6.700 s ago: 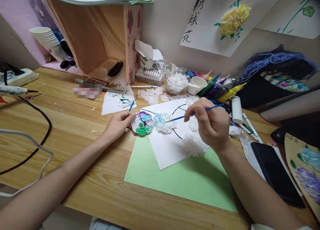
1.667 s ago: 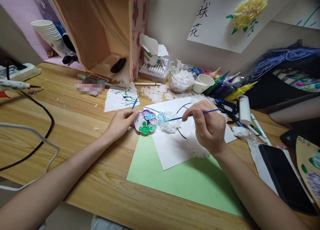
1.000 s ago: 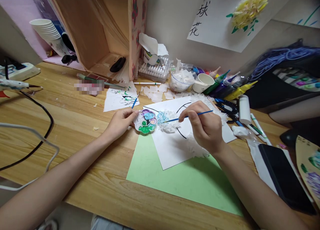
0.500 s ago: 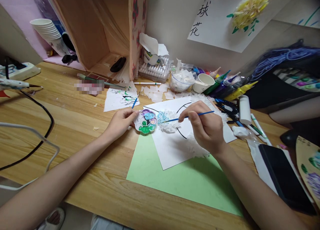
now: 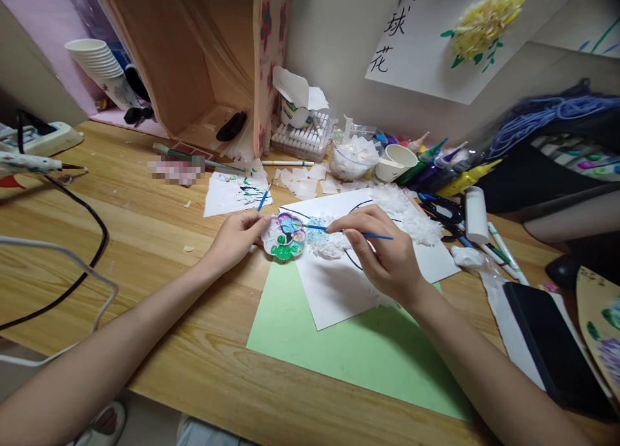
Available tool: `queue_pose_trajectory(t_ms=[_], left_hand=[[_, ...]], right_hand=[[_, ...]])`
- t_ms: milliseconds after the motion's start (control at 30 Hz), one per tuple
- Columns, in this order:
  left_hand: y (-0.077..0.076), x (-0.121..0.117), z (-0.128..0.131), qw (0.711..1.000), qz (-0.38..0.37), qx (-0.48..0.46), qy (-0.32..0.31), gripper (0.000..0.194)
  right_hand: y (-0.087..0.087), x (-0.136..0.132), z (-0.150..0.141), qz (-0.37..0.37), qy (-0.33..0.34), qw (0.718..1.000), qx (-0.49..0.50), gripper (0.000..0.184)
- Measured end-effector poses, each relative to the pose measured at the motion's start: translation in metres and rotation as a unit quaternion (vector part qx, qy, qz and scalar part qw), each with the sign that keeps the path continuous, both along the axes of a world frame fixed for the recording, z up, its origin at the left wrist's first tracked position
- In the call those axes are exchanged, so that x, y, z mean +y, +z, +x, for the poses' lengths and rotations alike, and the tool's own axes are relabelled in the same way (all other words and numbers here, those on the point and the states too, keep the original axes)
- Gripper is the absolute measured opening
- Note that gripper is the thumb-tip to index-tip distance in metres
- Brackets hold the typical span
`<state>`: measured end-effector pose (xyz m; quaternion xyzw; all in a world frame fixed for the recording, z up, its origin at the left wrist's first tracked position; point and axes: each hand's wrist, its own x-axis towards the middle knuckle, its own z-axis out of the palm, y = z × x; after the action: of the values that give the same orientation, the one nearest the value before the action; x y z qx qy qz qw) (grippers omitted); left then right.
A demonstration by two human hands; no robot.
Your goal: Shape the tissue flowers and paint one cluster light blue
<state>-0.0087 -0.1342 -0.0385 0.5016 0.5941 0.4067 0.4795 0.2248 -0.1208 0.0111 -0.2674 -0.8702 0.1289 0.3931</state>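
Pinched by its edge, a flower-shaped paint palette (image 5: pixel 285 247) with blue, purple, green and black paint is in my left hand (image 5: pixel 237 239). A second blue brush (image 5: pixel 264 196) sticks out just behind that hand. My right hand (image 5: pixel 382 249) grips a thin blue paintbrush (image 5: pixel 358 232), its tip at the blue paint on the palette. Beneath the right hand lies a white sheet (image 5: pixel 324 301) with black curved lines and clumps of crumpled white paper. The clump nearest the palette (image 5: pixel 320 230) is partly painted light blue. Part of the sheet is hidden by my right hand.
Green paper (image 5: pixel 349 368) lies under the white sheet. Behind stand a bowl of paper scraps (image 5: pixel 356 159), a paper cup (image 5: pixel 396 162) and paint bottles (image 5: pixel 436 165). A phone (image 5: pixel 557 343) is at the right; cables (image 5: pixel 92 239) cross the left side. A paint-stained sheet (image 5: pixel 232 194) lies behind the palette.
My right hand has moved left, carrying the brush tip from the blue-painted paper clump to the palette. My left hand still holds the palette in nearly the same place.
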Motion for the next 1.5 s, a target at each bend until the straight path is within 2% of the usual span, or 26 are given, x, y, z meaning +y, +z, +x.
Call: queue_pose_trajectory(t_ms=[300,433,500,667,900,1200,1500], left_hand=[[0.002,-0.001,0.000,1.000,-0.006,-0.006,-0.003,0.035],[0.003,-0.001,0.000,1.000,-0.009,0.004,-0.007,0.034],[0.003,-0.001,0.000,1.000,-0.012,0.007,-0.006,0.035],[0.002,0.000,0.000,1.000,-0.009,0.003,-0.007,0.036],[0.002,0.000,0.001,1.000,-0.009,0.007,-0.005,0.033],[0.007,-0.002,0.002,1.000,-0.015,0.003,-0.008,0.030],[0.002,0.000,0.001,1.000,-0.004,0.011,-0.005,0.031]], right_hand=[[0.002,0.001,0.002,-0.009,0.010,1.000,0.004,0.018],[0.008,-0.001,0.006,-0.005,-0.020,0.994,0.111,0.024],[0.010,-0.003,0.007,0.003,-0.029,0.991,0.132,0.026],[0.008,-0.003,0.006,-0.010,-0.003,0.998,0.058,0.024],[0.000,0.000,0.002,0.012,0.008,1.000,0.024,0.022],[-0.002,0.001,0.002,0.014,0.000,1.000,0.014,0.020],[-0.001,0.001,0.003,0.005,0.002,1.000,0.030,0.022]])
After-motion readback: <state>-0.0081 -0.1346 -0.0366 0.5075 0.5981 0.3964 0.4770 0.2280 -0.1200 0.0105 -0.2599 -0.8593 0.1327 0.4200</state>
